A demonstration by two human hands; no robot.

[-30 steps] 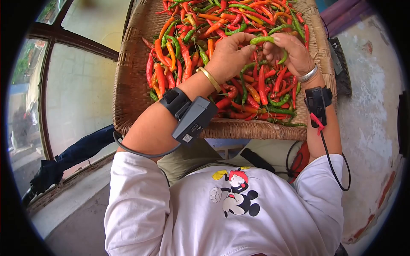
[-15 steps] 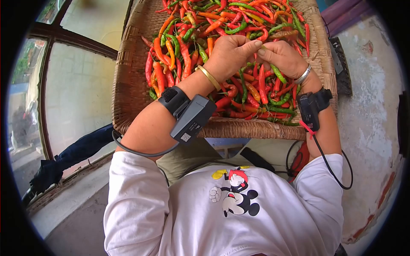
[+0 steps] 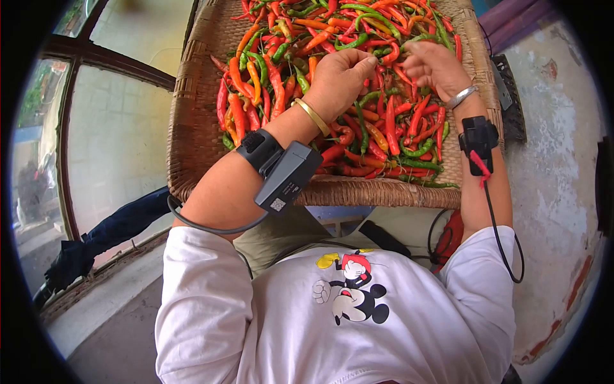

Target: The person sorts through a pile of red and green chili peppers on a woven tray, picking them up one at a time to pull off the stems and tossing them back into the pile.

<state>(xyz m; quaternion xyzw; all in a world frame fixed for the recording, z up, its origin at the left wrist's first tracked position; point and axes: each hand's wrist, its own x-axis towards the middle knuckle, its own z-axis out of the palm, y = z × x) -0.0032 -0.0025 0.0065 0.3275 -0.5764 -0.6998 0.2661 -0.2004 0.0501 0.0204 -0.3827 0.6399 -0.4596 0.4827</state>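
Note:
A wicker basket (image 3: 179, 121) in front of me holds a heap of red, orange and green chili peppers (image 3: 275, 86). My left hand (image 3: 339, 83), with a gold bangle at its wrist, hovers over the middle of the heap. Its thumb and fingers are pinched together; what they hold, if anything, is too small to make out. My right hand (image 3: 438, 69), wearing a silver bracelet (image 3: 462, 97), is above the peppers on the right side. Its fingers are bent but apart, with no pepper visible in them. A gap separates the two hands.
Black devices are strapped to my left forearm (image 3: 288, 176) and right forearm (image 3: 480, 144), each with a cable. Framed windows (image 3: 125, 128) stand on the left, with a dark folded umbrella (image 3: 121, 224) below. A worn wall (image 3: 550, 179) is at the right.
My right hand has parted from my left and moved right and slightly up. The green chili pepper that hung below its fingers is out of it. My left hand has shifted slightly left.

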